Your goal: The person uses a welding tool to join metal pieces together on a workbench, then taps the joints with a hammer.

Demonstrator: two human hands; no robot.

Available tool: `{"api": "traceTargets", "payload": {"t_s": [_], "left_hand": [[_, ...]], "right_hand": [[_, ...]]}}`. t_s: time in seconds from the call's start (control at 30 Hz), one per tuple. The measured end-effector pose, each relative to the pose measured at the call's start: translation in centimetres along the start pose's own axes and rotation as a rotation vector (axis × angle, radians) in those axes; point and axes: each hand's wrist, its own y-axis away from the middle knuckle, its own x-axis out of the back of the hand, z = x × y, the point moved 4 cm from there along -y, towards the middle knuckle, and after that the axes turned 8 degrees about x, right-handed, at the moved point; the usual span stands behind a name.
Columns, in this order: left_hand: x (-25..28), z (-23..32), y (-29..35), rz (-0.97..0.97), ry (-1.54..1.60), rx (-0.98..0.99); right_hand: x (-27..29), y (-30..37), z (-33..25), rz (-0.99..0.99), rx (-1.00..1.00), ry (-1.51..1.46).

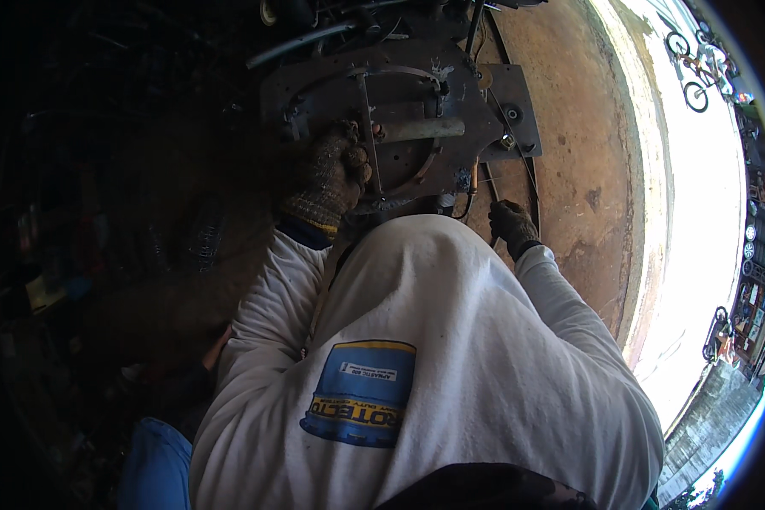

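Observation:
My left hand [330, 174], in a dark knitted work glove, is at the left part of a dark steel plate fixture [314, 81]. Its fingers are curled beside a narrow flat metal bar [368, 127] that crosses the plate; what they hold, if anything, is hidden. Just right of that bar lies a short grey metal pipe [425, 129]. Curved metal strips [404, 72] run around the plate. My right hand [512, 225], gloved too, is closed low at the right, next to thin dark rods [491, 183]. Whatever it grips cannot be made out.
A smaller steel plate [518, 110] with holes juts out at the right, above a brown stained floor [582, 144]. A metal tube [302, 44] lies behind the fixture. Dark clutter fills the left. Bicycles [697, 68] stand in the bright area far right.

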Motion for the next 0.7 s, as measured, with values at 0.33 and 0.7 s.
{"api": "traceTargets", "payload": {"t_s": [0.33,0.7], "left_hand": [[0.0,0.0,-0.1,0.021,0.049,-0.012],[0.1,0.0,0.0,-0.01,-0.001,-0.045]], "right_hand": [[0.9,0.1,0.1,0.001,-0.051,0.068],[0.3,0.8,-0.9,-0.003,-0.051,0.095]]}}
